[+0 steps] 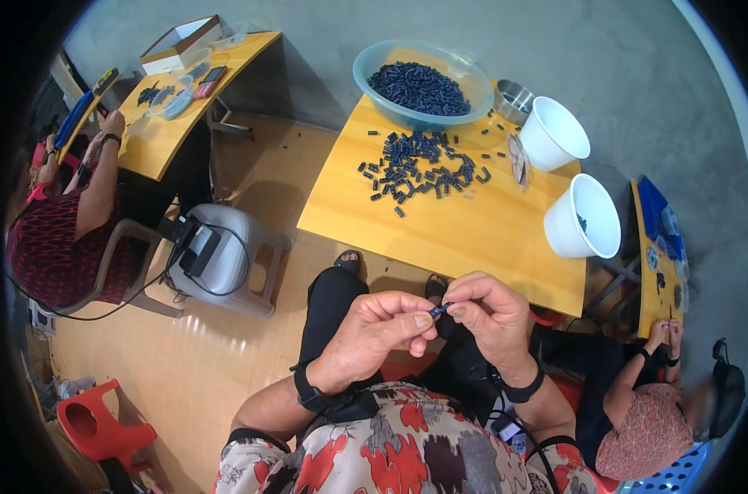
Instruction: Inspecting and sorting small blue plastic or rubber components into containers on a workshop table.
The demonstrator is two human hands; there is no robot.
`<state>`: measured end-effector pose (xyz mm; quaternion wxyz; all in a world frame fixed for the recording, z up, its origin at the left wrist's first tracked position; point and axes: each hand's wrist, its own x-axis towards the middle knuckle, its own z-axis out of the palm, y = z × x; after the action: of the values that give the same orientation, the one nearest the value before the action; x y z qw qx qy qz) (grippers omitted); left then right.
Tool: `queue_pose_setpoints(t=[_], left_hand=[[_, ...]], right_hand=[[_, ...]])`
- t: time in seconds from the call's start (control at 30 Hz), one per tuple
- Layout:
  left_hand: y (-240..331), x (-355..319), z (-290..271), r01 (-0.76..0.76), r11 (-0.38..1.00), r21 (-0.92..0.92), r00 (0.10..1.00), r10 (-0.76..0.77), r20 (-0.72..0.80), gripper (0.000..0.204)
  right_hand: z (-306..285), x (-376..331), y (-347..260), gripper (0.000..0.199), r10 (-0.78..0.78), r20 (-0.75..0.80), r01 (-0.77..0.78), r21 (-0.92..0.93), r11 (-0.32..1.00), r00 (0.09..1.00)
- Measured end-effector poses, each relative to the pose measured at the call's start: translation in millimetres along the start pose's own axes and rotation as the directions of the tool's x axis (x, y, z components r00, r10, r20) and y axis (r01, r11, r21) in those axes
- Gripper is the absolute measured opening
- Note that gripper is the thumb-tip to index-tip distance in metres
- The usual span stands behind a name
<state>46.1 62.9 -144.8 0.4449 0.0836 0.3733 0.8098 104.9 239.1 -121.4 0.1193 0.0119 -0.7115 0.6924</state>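
Note:
Above my lap, in front of the table's near edge, my left hand (376, 331) and my right hand (496, 323) meet fingertip to fingertip. Between them is a small dark blue plastic piece (439, 311), pinched by thumb and forefinger from both sides. Fingers cover most of it, so its exact kind cannot be made out. On the wooden table (473, 226) beyond lies a loose pile of short dark blue pieces (413, 160). Behind the pile a translucent bluish basin (362, 72) holds a large heap of similar dark pieces (419, 89).
Two white buckets (555, 136) (562, 216) and a steel bowl (514, 100) line the table's right side, beside a clear plastic item (518, 161). A grey stool (226, 263) with cables and a red stool (102, 424) stand left. Co-workers sit at side tables left (69, 239) and right (646, 420).

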Motion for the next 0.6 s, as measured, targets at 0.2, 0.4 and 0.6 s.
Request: queue_pose_setpoints(t=[0.2, 0.4, 0.6], left_hand=[[-1.1, -4.8, 5.2, -0.012, 0.999, 0.047, 1.0, 0.012, 0.012, 0.014], [-2.0, -3.1, 8.7, -0.039, 0.997, 0.069, 0.999, 0.036, 0.034, 0.014], [-4.7, -3.3, 8.6, -0.044, 0.989, 0.144, 0.999, 0.043, 0.007, 0.013]], right_hand=[[0.2, -7.4, -5.3, 0.011, -0.031, -0.042, 0.031, -0.008, 0.999, 0.999], [-1.0, -9.4, -6.2, 0.011, -0.05, -0.01, 0.05, 0.008, 0.999, 0.999], [-1.5, -10.9, -3.2, 0.012, -0.089, 0.011, 0.09, -0.1, 0.991, 0.996]])
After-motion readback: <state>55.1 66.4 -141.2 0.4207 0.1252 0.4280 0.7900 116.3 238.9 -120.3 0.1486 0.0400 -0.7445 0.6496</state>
